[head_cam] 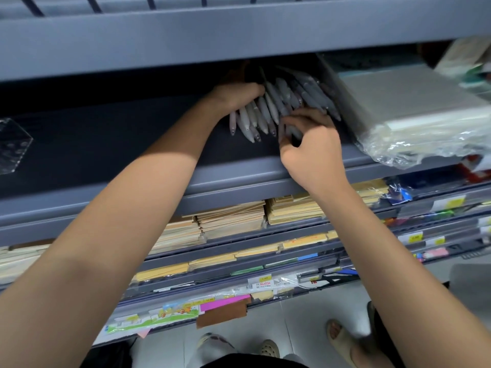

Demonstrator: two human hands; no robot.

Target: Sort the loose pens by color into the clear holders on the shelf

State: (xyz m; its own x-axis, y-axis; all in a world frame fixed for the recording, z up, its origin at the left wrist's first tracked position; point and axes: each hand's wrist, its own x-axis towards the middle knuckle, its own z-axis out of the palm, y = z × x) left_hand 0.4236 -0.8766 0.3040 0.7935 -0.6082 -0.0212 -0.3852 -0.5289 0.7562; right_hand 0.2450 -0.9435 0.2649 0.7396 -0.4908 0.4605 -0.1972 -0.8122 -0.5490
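At the far left, a flat clear plastic holder [14,144] lies on the dark top of the grey metal shelf [239,173], well apart from everything else on that level. The left hand [236,95] reaches in under the grey shelf board above [186,35], and its fingers are curled over the upper ends of a bunch of pale grey pens [255,118], gripping them so that their tips fan out downward and toward the front edge. More of the same pens, in shadow and looking darker, lie slanted in a loose pile just to the right and further back; blur makes it impossible to tell their ink colours. The right hand [310,147] sits at the near side of this pile with its fingers bent, and thumb and fingertips pinch one or two of the pens at their lower ends, touching the fan the other hand holds. Just beside the pile on the right lies a stack of sheets in clear plastic wrap [414,112], whose loose wrap hangs over the shelf edge. On the tiers below stand rows of tan paper envelopes [231,216], and at the bottom sandalled feet [342,338] stand on pale floor tiles.
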